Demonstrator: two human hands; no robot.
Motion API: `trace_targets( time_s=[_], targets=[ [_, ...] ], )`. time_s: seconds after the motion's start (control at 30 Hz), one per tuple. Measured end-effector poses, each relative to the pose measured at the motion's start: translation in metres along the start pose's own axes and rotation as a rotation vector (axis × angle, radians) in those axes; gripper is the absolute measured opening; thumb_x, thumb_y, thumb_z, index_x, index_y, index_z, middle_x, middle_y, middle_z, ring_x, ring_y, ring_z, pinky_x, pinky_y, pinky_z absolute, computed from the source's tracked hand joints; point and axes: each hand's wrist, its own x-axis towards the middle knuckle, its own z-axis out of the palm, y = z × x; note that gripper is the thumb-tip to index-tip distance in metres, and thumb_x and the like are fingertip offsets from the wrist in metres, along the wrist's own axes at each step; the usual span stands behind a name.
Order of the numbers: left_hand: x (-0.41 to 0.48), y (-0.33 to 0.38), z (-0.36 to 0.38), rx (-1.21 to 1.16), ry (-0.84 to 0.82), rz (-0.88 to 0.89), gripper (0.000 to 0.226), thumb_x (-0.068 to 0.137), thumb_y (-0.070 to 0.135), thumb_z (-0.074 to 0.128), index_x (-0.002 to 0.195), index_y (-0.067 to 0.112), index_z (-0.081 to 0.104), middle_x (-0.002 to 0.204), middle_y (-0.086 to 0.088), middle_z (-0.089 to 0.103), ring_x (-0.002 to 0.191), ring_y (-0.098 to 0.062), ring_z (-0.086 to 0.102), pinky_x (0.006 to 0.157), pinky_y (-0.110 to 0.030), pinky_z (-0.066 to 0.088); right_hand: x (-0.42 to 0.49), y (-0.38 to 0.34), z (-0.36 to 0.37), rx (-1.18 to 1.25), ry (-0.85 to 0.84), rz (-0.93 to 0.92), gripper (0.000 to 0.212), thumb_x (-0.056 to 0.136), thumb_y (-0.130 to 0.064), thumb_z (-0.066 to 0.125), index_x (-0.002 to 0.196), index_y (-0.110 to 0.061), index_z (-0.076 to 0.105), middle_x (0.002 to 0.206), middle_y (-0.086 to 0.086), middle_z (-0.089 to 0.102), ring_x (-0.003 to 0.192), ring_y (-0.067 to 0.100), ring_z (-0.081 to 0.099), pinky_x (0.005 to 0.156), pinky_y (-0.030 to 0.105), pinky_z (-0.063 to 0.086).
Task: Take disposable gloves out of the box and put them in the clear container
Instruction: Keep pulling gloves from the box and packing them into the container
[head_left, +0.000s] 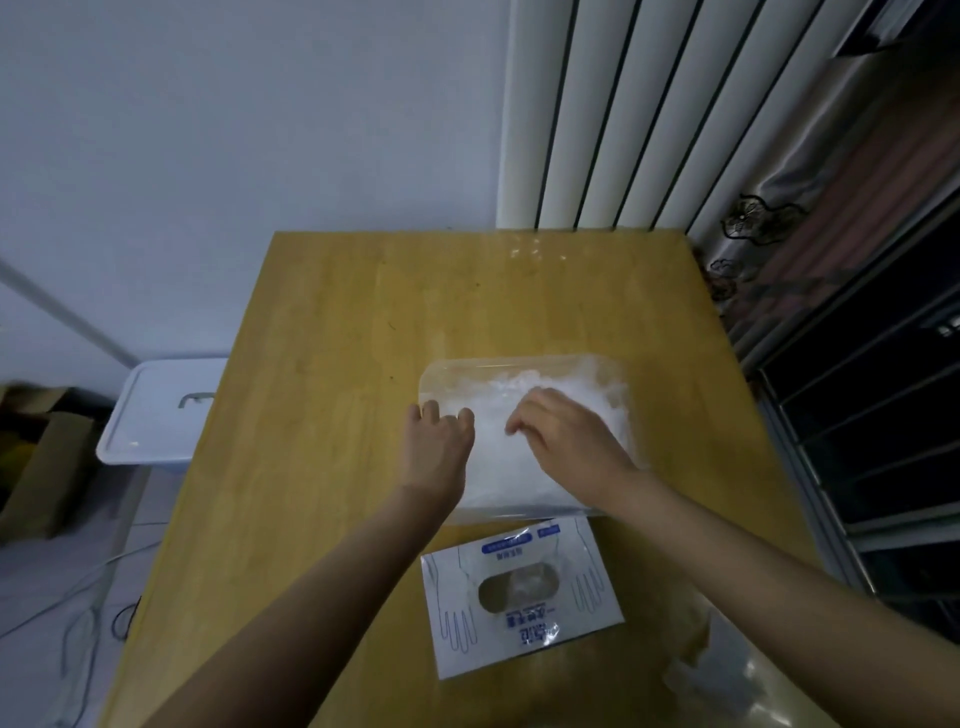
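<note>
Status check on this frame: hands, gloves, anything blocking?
Left hand grips clear container's left rim. Right hand curled into disposable gloves heaped inside. Glove box flat, nearer the person; nothing in the way.

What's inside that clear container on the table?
The clear container holds a heap of white gloves, with the right hand resting on them. Its bottom is covered by the heap.
</note>
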Motion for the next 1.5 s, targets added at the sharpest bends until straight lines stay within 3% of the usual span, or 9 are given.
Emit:
trace_targets(
  time_s=[0.17, 0.37, 0.7, 0.83, 0.97, 1.03, 1.2, 1.37, 1.5],
  targets=[
    [0.011, 0.01, 0.01, -0.087, 0.092, 0.149, 0.043, 0.091, 0.004, 0.05, 0.131, 0.011, 0.034, 0.136, -0.013, 0.034, 0.118, -0.026, 0.039, 0.096, -0.033, 0.035, 0.001, 0.024, 0.01, -0.124, -0.43, 0.138, 0.045, 0.094, -0.018, 0.055, 0.138, -0.017, 0.044, 0.144, -0.001, 0.04, 0.132, 0.016, 0.034, 0.107, 0.028, 0.026],
    [0.029, 0.017, 0.035, 0.039, -0.31, 0.208, 0.074, 0.095, 0.034, 0.053, 0.151, 0.018, 0.008, 0.157, -0.018, 0.001, 0.142, -0.043, 0.014, 0.113, -0.044, 0.024, 0.005, 0.036, 0.024, -0.323, -0.511, 0.159, 0.071, 0.088, -0.028, 0.064, 0.148, -0.021, 0.026, 0.155, 0.001, 0.021, 0.143, 0.021, 0.018, 0.116, 0.036, 0.011],
    [0.039, 0.021, 0.047, 0.138, -0.402, 0.203, 0.076, 0.092, 0.026, 0.059, 0.151, 0.021, 0.01, 0.158, -0.016, 0.006, 0.142, -0.039, 0.018, 0.115, -0.043, 0.02, 0.011, 0.051, 0.022, -0.243, -0.702, 0.321, 0.07, 0.092, -0.01, 0.056, 0.151, -0.02, 0.02, 0.16, 0.001, 0.006, 0.146, 0.024, 0.01, 0.117, 0.038, 0.018],
    [0.032, 0.017, 0.028, 0.204, -0.254, 0.204, 0.058, 0.095, 0.028, 0.053, 0.145, 0.011, 0.028, 0.146, -0.017, 0.037, 0.141, -0.037, 0.021, 0.116, -0.048, 0.012, 0.005, 0.025, 0.004, -0.118, -0.442, 0.347, 0.05, 0.095, -0.008, 0.051, 0.143, -0.015, 0.037, 0.149, 0.004, 0.035, 0.134, 0.022, 0.036, 0.108, 0.036, 0.035],
    [0.008, 0.017, 0.001, -0.064, 0.281, 0.27, 0.038, 0.071, 0.009, 0.071, 0.107, 0.011, 0.059, 0.096, -0.008, 0.061, 0.087, -0.025, 0.059, 0.077, -0.034, 0.047, -0.031, -0.021, -0.009, 0.03, -0.156, 0.162, 0.022, 0.099, -0.018, 0.046, 0.118, -0.015, 0.057, 0.112, 0.001, 0.061, 0.096, 0.016, 0.059, 0.084, 0.035, 0.05],
    [-0.012, 0.022, 0.001, -0.229, 0.461, 0.359, 0.036, 0.057, 0.002, 0.067, 0.09, 0.012, 0.058, 0.078, -0.004, 0.057, 0.064, -0.02, 0.053, 0.057, -0.03, 0.044, -0.058, -0.036, -0.006, 0.052, -0.239, 0.072, 0.02, 0.1, -0.022, 0.043, 0.11, -0.014, 0.059, 0.101, 0.002, 0.064, 0.083, 0.018, 0.06, 0.075, 0.034, 0.05],
    [-0.063, 0.034, 0.025, -0.356, 0.39, 0.53, 0.046, 0.053, 0.006, 0.078, 0.086, 0.015, 0.049, 0.074, -0.002, 0.053, 0.054, -0.014, 0.047, 0.043, -0.023, 0.035, -0.086, -0.033, 0.029, -0.203, -0.673, 0.036, 0.023, 0.096, -0.01, 0.042, 0.108, -0.01, 0.062, 0.109, 0.01, 0.063, 0.096, 0.026, 0.061, 0.068, 0.031, 0.038],
    [-0.093, 0.032, 0.051, -0.282, 0.008, 0.566, 0.042, 0.081, 0.036, 0.063, 0.115, 0.011, 0.055, 0.109, -0.009, 0.058, 0.095, -0.026, 0.06, 0.072, -0.033, 0.048, -0.088, -0.032, 0.047, -0.44, -0.755, -0.167, 0.03, 0.099, -0.007, 0.039, 0.123, -0.008, 0.056, 0.116, 0.013, 0.062, 0.102, 0.03, 0.06, 0.081, 0.038, 0.046],
    [-0.107, 0.024, 0.062, -0.053, -0.313, 0.475, 0.092, 0.082, 0.053, 0.062, 0.15, 0.02, 0.009, 0.158, -0.008, 0.007, 0.143, -0.03, 0.014, 0.113, -0.046, 0.022, -0.089, -0.027, 0.062, -0.533, -0.77, -0.202, 0.031, 0.1, -0.015, 0.041, 0.131, -0.016, 0.049, 0.12, 0.008, 0.061, 0.101, 0.027, 0.062, 0.074, 0.035, 0.047]
  ],
)
